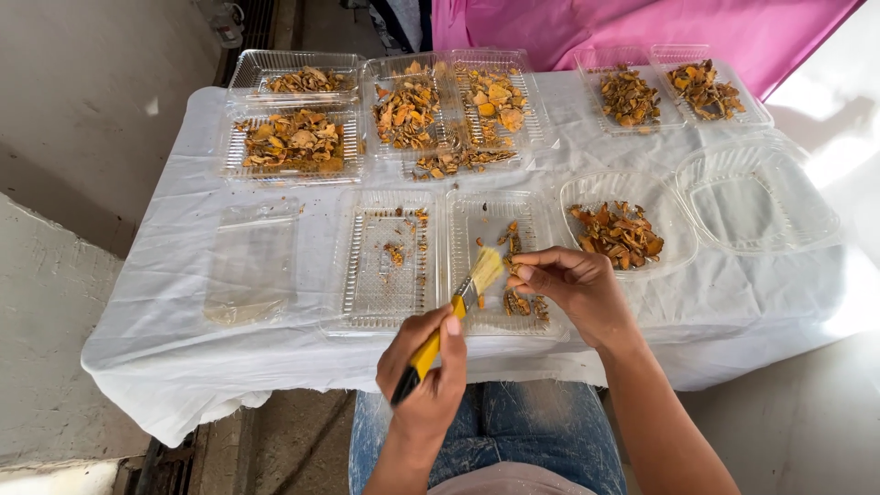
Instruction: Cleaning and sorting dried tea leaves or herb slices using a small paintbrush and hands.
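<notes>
2 hands (422, 371) (573, 284), 1 brush (454, 316), 2 round trays (632, 188)

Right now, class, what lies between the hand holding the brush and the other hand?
In the head view, the brush's pale bristles lie between the left hand and right hand, above the clear tray.

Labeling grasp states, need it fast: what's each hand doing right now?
Left hand: closed on the brush.
Right hand: fingers pinched at the bristles; what it holds cannot be told.
</notes>
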